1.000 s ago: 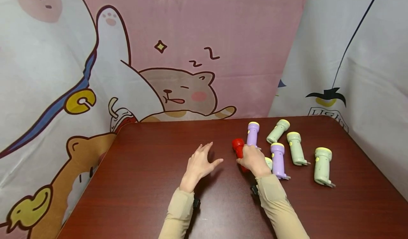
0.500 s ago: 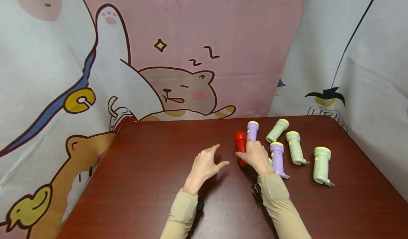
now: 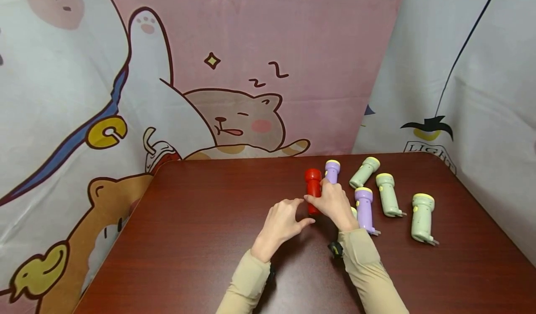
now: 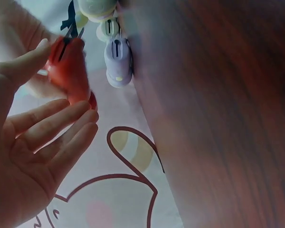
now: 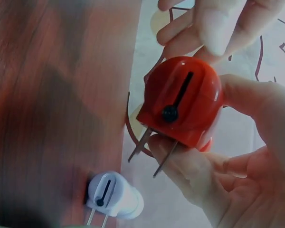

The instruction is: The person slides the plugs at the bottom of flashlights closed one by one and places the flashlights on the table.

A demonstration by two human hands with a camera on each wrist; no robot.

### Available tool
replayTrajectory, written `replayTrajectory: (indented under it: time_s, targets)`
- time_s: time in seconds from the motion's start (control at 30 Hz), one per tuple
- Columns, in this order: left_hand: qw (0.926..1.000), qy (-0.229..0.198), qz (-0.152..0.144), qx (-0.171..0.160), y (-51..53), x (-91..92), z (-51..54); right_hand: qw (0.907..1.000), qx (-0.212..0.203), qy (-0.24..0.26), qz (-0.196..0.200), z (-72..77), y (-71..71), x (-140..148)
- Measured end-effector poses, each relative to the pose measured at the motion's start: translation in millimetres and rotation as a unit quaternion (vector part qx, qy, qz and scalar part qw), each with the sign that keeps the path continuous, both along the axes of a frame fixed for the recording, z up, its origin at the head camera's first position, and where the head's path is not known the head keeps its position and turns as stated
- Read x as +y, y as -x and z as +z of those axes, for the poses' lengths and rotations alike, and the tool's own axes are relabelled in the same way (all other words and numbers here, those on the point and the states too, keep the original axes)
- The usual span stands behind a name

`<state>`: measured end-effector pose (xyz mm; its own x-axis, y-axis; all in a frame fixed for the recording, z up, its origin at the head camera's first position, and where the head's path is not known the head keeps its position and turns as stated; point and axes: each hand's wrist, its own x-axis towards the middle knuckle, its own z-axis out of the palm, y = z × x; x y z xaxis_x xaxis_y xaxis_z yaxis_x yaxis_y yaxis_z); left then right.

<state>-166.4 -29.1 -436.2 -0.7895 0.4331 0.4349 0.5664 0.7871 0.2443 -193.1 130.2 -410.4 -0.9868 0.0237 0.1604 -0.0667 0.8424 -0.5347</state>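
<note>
The right hand (image 3: 333, 205) holds a red flashlight (image 3: 313, 183) between thumb and fingers, its wide head toward the table's far side. In the right wrist view the red flashlight (image 5: 183, 99) shows its end with a black slider and two metal prongs, and the right hand (image 5: 247, 166) pinches its sides. Just left of it the left hand (image 3: 281, 225) has thumb and fingers spread. In the left wrist view the left hand's fingers (image 4: 61, 128) are extended close beside the red flashlight (image 4: 71, 76); whether they touch it I cannot tell.
Purple flashlights (image 3: 365, 209) (image 5: 115, 194) and several pale green flashlights (image 3: 423, 216) lie on the right part of the brown table (image 3: 188, 239). One purple flashlight (image 3: 332, 169) is just behind the right hand. A printed cloth (image 3: 335, 72) hangs behind the table.
The red flashlight has moved slightly away from the person and now stands straighter in line, in the right hand's grip. The left hand has moved right, close to it.
</note>
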Motion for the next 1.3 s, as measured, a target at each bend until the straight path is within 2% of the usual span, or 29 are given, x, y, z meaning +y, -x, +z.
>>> replayTrajectory:
  time_s: [0.27,0.43,0.57,0.77,1.03,1.3]
  targets:
    - [0.9945,0.048,0.035,0.087,-5.1,7.9,0.0,0.9997,0.014,0.021,0.003,6.5,-2.7,-5.6]
    - [0.9873,0.058,0.059,0.136,-6.4,9.2,0.3,0.9994,0.016,0.030,0.003,8.0,-3.6,-8.4]
    - [0.9830,0.057,0.071,0.159,-6.1,9.7,-0.5,0.9990,0.015,0.041,0.004,9.3,-5.0,-11.0]
    - [0.9810,0.048,0.076,0.172,-5.8,9.6,-0.8,0.9987,0.021,0.046,0.005,10.9,-6.3,-13.5]
    - [0.9800,0.039,0.066,0.184,-5.5,7.7,0.8,0.9986,0.030,0.043,0.004,12.6,-6.7,-15.3]
    - [0.9830,0.041,0.055,0.170,-7.8,7.3,-0.1,0.9989,0.035,0.032,0.000,12.0,-9.8,-18.9]
